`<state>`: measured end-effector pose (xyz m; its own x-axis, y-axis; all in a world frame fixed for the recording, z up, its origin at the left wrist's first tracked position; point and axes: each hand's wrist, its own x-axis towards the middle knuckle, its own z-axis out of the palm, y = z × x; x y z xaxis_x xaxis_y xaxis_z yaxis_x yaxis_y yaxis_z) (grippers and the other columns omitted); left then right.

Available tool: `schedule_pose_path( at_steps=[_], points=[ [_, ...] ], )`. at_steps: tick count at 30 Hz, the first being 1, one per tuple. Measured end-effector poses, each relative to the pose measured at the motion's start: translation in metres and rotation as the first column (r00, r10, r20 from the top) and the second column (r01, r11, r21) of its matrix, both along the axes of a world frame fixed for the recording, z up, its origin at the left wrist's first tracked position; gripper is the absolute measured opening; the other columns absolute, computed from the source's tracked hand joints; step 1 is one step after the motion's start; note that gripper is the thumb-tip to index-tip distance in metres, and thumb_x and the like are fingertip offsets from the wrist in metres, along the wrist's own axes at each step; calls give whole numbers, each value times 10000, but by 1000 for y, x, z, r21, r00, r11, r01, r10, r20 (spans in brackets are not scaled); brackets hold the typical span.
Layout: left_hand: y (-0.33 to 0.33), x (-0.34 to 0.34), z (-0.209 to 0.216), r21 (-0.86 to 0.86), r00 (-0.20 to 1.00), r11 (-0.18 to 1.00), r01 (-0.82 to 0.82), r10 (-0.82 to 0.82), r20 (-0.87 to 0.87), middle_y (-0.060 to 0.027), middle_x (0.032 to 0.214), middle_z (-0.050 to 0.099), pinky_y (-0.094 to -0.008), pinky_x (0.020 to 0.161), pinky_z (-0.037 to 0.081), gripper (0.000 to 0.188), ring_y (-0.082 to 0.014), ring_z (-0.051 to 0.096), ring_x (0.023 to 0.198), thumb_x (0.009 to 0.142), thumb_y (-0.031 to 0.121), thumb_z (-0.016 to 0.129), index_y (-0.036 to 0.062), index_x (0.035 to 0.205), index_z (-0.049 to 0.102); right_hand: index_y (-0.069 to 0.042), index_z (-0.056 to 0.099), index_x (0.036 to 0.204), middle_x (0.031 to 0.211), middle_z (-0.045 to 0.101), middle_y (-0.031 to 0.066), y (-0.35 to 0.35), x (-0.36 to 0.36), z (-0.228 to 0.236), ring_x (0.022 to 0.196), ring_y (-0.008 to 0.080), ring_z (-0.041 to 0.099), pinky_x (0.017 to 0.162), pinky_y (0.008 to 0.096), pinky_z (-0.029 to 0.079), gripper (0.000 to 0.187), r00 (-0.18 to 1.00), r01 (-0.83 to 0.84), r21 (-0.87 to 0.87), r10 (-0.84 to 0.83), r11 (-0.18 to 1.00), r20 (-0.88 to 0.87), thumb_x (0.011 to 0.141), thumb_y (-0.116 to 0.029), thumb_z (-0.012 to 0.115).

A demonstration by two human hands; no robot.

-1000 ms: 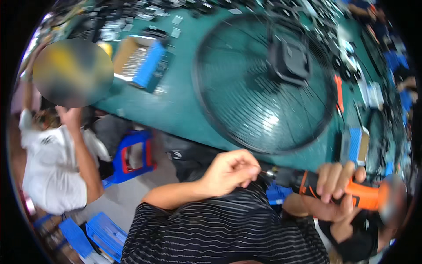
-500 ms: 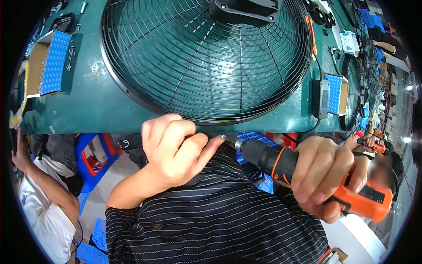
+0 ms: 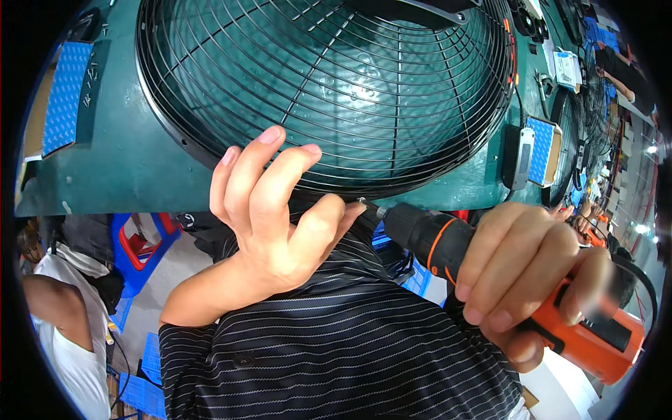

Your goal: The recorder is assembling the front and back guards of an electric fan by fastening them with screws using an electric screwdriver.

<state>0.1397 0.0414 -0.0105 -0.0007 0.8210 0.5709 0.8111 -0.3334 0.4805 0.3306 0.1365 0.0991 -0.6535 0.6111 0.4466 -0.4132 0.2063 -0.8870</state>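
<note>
My right hand is wrapped round an orange and black power drill, its bit pointing left at the table's front edge. At the bit's tip is a small silver screw. My left hand pinches at that screw with thumb and forefinger, while its other fingers are lifted and spread in front of the guard. A large round black wire fan guard lies on the green table, its near rim just beyond the bit. A black motor housing sits at the guard's middle, partly cut off by the picture's top.
A blue box stands on the left of the green table, with several loose screws beside it. On the right are a black and grey block and another blue box. A person in white is at the lower left.
The drill tip and my left hand have come up closer to the guard's near rim. My left fingers have uncurled upward. The guard appears shifted up in the picture.
</note>
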Motion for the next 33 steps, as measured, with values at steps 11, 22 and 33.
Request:
schedule_pose_path(
  at_steps=[11, 22, 33],
  points=[
    [5, -37, 14, -144, 993, 988, 45, -60, -101, -136, 1321, 561, -541, 1093, 290, 653, -345, 500, 1258, 678, 366, 842, 120, 1234, 602, -76, 496, 1169, 783, 663, 83, 17, -24, 10, 593, 168, 672, 537, 278, 572, 477, 978, -180, -10, 180, 984, 108, 778, -85, 771],
    [9, -42, 12, -126, 995, 987, 97, -98, 2, -100, 1274, 562, -563, 1101, 282, 657, -319, 491, 1214, 571, 287, 839, 119, 1173, 636, -97, 521, 1149, 754, 669, 83, 13, -38, 8, 580, 170, 669, 540, 276, 571, 483, 950, -265, -20, 265, 964, 167, 749, -58, 789],
    [8, -41, 12, -151, 994, 983, 106, -110, -20, -92, 1252, 558, -549, 1090, 293, 677, -304, 499, 1182, 533, 296, 838, 129, 1157, 634, -50, 640, 968, 786, 679, 131, 31, -44, 2, 573, 183, 649, 537, 267, 529, 283, 837, -542, -33, 543, 840, 68, 737, 9, 791]
  ],
)
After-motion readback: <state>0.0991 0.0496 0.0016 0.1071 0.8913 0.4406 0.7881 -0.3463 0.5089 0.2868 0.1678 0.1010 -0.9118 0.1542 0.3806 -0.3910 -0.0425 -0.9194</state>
